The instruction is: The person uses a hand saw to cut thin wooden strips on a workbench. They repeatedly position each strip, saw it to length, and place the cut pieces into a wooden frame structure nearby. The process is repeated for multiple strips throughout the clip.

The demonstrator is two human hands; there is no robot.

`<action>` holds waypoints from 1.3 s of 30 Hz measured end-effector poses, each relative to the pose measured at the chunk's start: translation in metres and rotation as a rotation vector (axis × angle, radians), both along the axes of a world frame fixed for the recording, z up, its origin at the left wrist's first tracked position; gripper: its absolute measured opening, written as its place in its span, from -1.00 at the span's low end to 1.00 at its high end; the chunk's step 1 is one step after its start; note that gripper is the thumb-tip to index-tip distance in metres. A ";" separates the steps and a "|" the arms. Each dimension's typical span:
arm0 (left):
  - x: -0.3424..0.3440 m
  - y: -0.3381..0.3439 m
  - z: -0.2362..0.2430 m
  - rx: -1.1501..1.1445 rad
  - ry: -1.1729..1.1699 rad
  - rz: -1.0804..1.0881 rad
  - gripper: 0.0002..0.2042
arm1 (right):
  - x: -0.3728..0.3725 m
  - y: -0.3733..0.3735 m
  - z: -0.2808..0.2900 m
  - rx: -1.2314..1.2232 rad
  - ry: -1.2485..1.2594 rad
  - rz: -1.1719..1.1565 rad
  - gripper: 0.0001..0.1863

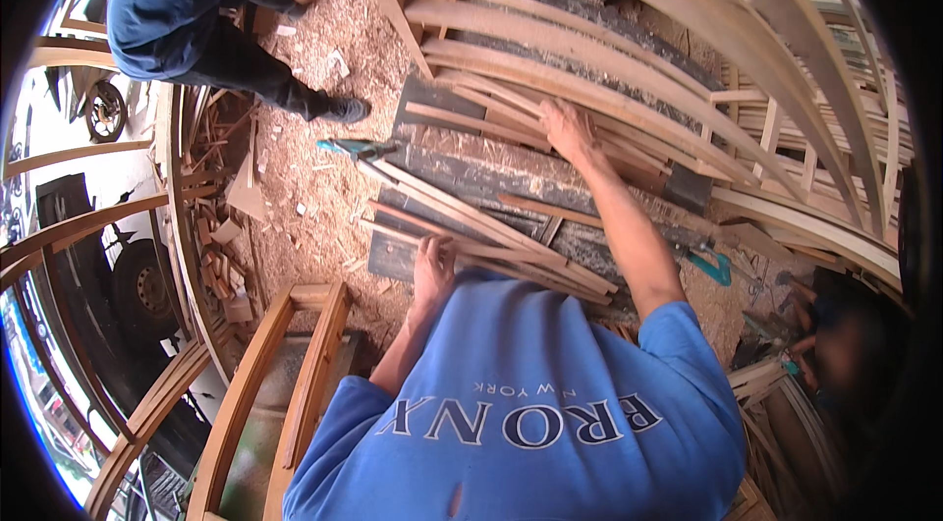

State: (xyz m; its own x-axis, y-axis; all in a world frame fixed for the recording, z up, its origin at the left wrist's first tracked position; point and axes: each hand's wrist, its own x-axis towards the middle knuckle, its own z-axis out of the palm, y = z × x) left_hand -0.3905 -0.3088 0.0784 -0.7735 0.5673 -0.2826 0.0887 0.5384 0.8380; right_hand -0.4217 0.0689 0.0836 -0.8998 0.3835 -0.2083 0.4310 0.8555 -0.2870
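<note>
My left hand (433, 271) is at the near edge of a dark, worn workbench (462, 163), its fingers curled over a thin wooden strip (393, 233). My right arm reaches across the bench. There my right hand (570, 133) has its bent fingers on narrow wooden slats (471, 123) lying along the far side; its fingertips are partly hidden. Between my hands, several long pale strips (462, 210) lie slantwise on the bench, with a reddish-brown strip (550, 211) among them.
Curved wooden frame pieces (589, 50) arch over the bench's far side. A teal tool handle (710, 268) lies to the right, another teal tool (354, 147) to the left. Shavings cover the floor (314, 177). One co-worker (211, 5) bends at far left; another person (855, 344) is at right.
</note>
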 end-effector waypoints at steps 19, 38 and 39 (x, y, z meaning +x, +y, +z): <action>0.008 -0.038 -0.026 -0.030 -0.046 0.196 -0.84 | -0.010 -0.030 -0.009 -0.056 0.011 0.103 -0.61; -0.005 -0.015 -0.018 0.171 -0.059 0.015 -0.82 | 0.159 -0.068 0.191 -0.337 0.537 -0.281 -0.58; -0.007 -0.013 -0.018 0.207 -0.067 0.030 -0.82 | 0.173 -0.064 0.213 -0.403 0.550 -0.293 -0.57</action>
State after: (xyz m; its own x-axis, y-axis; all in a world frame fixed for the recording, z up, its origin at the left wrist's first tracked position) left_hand -0.3976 -0.3221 0.0605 -0.7741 0.5959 -0.2138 0.0159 0.3560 0.9343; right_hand -0.2490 0.0046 0.2968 -0.7872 0.6130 0.0676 0.3293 0.5105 -0.7944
